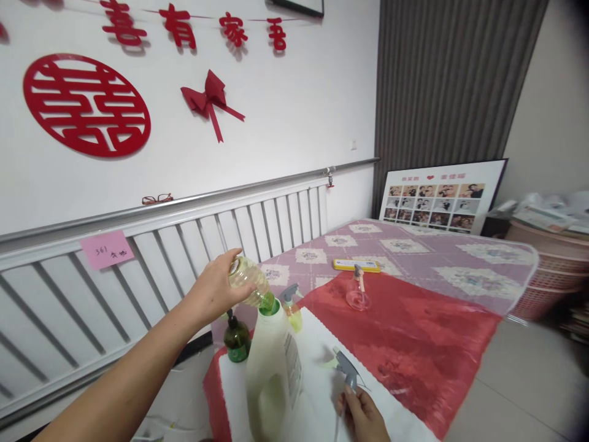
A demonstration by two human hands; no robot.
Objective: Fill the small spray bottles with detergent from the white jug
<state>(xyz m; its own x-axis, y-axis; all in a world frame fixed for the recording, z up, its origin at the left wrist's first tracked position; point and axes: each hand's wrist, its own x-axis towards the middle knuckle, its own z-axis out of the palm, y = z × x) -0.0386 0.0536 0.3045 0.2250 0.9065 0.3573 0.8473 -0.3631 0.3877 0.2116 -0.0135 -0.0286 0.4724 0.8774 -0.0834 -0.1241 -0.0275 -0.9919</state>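
My left hand [215,293] is wrapped round a small clear bottle [248,283], tipped mouth-down into the green neck of a large white jug [272,368] that stands on a white cloth [317,344]. My right hand [362,414], low at the frame's bottom edge, pinches a grey spray-trigger head [345,367] just right of the jug. A dark green pump bottle [237,341] stands left of the jug. A yellow-green spray bottle [292,307] stands behind it.
A red cloth [414,337] covers the near end of a bed with a pink patterned sheet [414,252]. On it lie a small clear pink spray bottle [358,293] and a yellow flat box [357,265]. White slatted headboard [184,245] left, pink baskets [552,270] right.
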